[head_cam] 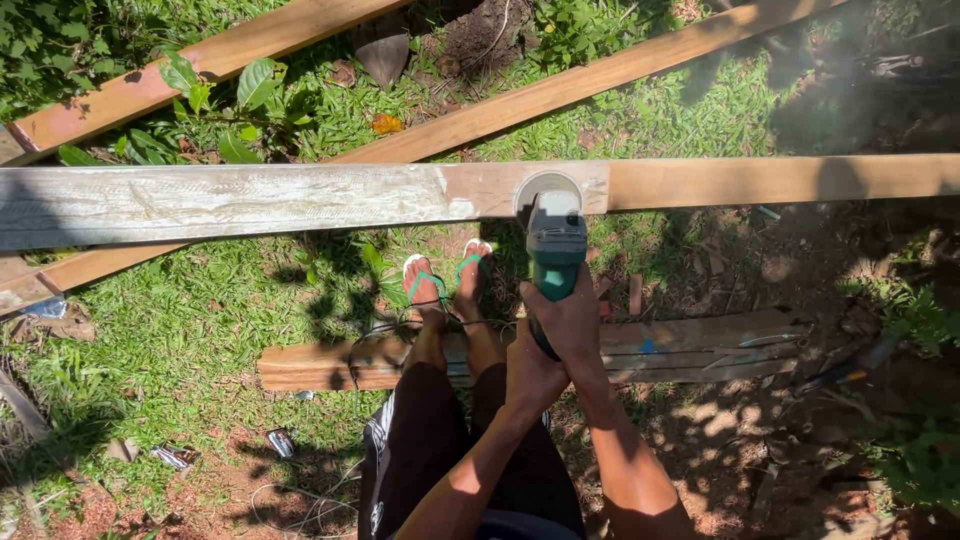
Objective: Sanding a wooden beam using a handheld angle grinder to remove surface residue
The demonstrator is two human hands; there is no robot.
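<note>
Looking down from the head camera: both hands wrapped around a green grinder [555,250], nose pointed away, disc pressed to the near face of a long plank [300,200] lying crosswise. Right hand [575,320] clamped round the body, fingers closed over the green casing. Left hand [532,375] just behind and below, closed on the rear end where a black cord [400,330] leaves and loops over the grass. Disc guard showing as a pale half-round [548,190] against the wood. Plank grey and weathered left of the tool, bare orange-brown right of it.

Behind, two more boards [560,90] running aslant on the grass. Below the hands, a short board [640,350] flat on the ground with a small blue mark on its top face. Feet in sandals [445,275] with green straps, set between plank and short board. Dark shorts with a white stripe down the left side.

No packages or signs. Small silvery scraps [280,440] in the grass lower left, too crumpled to tell their kind. Something long with an orange tip [845,375] at right, lost in shade. Haze blurring the upper right corner. Disc itself hidden by guard and tool; plank cut off at both edges.
</note>
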